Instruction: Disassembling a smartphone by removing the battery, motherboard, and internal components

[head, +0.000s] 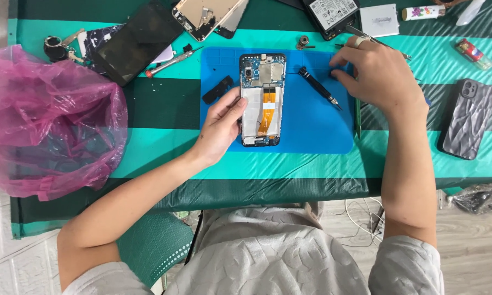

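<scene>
1. Left hand grips the left edge of an opened phone lying at the centre of a blue mat.
2. Black screwdriver lies on the mat at the phone's three o'clock.
3. Right hand, fingers curled down onto the mat's two o'clock corner; whether it pinches something cannot be told.

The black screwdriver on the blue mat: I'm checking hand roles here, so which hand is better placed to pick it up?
Probably the right hand: it rests beside the black screwdriver at the blue mat's upper right, apparently empty. The left hand grips the opened phone's left edge.
</scene>
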